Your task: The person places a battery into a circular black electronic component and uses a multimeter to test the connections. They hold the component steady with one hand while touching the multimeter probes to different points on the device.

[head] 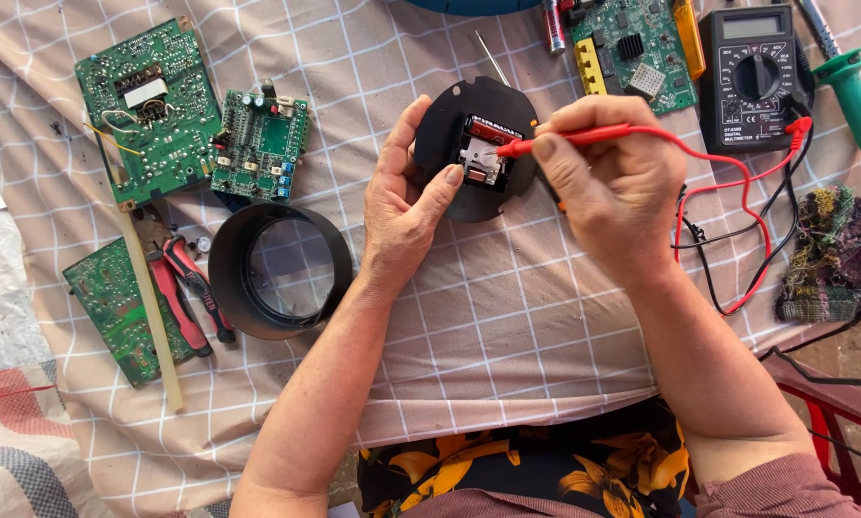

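Note:
My left hand [404, 197] grips a round black disc [445, 125] by its left edge, thumb resting beside a small white mechanism [480, 161] and a red battery [493, 129] mounted at its centre. My right hand [611, 177] pinches a red test probe [555, 141], its tip touching the mechanism. The probe's red lead [737, 182] loops right to a black multimeter [752, 72] with a round dial.
A black ring housing with a lens [279, 269] lies left of my forearm. Green circuit boards [148, 110], [261, 146], [114, 307], [637, 48], red-handled pliers [186, 293], a pale stick [152, 307], a green-handled tool [857, 96] and a woven cloth [838, 254] lie around on the checked cloth.

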